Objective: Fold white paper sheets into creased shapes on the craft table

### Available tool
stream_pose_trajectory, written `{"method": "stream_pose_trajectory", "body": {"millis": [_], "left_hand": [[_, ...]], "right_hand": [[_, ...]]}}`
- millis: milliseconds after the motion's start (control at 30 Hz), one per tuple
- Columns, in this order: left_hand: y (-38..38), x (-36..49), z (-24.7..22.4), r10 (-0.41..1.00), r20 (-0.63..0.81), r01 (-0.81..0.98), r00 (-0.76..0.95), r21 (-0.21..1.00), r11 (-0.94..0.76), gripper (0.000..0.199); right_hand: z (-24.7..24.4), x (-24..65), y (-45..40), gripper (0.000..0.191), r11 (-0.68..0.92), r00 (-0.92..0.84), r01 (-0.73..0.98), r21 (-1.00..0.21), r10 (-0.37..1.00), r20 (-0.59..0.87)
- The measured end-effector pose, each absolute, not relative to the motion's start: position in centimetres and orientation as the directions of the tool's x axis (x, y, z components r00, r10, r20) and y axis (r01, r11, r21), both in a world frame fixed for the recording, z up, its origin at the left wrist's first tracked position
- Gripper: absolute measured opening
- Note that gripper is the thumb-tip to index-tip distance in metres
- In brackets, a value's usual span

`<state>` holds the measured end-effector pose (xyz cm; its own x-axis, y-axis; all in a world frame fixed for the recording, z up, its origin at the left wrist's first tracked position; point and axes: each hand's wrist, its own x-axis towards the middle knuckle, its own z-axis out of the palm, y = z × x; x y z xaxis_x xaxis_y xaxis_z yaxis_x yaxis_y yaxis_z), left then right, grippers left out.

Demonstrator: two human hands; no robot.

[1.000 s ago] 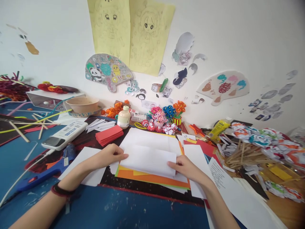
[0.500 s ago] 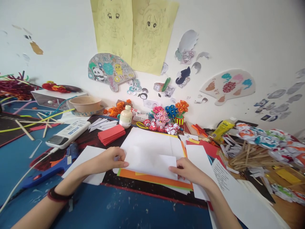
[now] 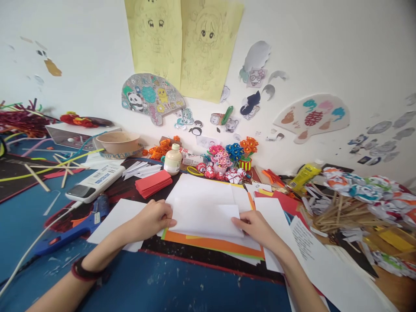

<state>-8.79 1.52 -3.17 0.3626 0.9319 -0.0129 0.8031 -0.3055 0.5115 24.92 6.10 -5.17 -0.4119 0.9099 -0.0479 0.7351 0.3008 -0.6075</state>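
Note:
A white sheet of paper (image 3: 203, 216) has its near part bent up and over, with a small flap showing at the right. My left hand (image 3: 152, 220) is closed on the sheet's left edge, thumb on top. At the opposite edge my right hand (image 3: 255, 224) pinches the paper between thumb and fingers; some of those fingers are hidden. Beneath lies a stack of coloured paper (image 3: 211, 245), with orange, green and yellow edges showing.
A stack of red paper slips (image 3: 153, 184) and a glue bottle (image 3: 173, 160) stand behind my left hand. Further left are a blue glue gun (image 3: 73, 234) and a white device with a cable (image 3: 95, 184). Wooden sticks (image 3: 338, 212) lie at right, beside a printed sheet (image 3: 328, 268).
The bent-over part of the white paper has shifted slightly, and the flap looks smaller at the right. My right fingers sit a little higher on the edge. The view has shifted slightly.

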Motion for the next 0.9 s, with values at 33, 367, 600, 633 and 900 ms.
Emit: {"method": "stream_pose_trajectory", "body": {"millis": [33,367,600,633,900], "left_hand": [[1.9,-8.7,-3.3,0.936,0.013,0.806,0.351,0.504,-0.31,0.034],[3.2,-8.6,-3.4,0.872,0.231,0.699,0.433,0.525,-0.486,0.032],[2.1,-8.6,-2.9,0.795,0.279,0.6,0.538,0.536,-0.594,0.03],[2.2,-8.5,-3.1,0.804,0.286,0.611,0.521,0.533,-0.585,0.033],[3.5,-7.9,-5.1,0.911,0.271,0.742,0.312,0.529,-0.412,0.045]], "right_hand": [[-5.4,24.9,6.4,0.047,0.315,-0.383,0.746,-0.587,0.924,0.008],[-5.7,25.6,7.2,0.046,0.335,-0.341,0.66,-0.672,0.931,0.13],[-4.2,26.4,6.2,0.04,0.27,-0.535,0.539,-0.798,0.841,-0.077],[-4.2,26.5,6.2,0.04,0.263,-0.522,0.538,-0.801,0.85,-0.072],[-5.0,26.8,7.0,0.039,0.191,-0.422,0.495,-0.848,0.906,-0.042]]}}
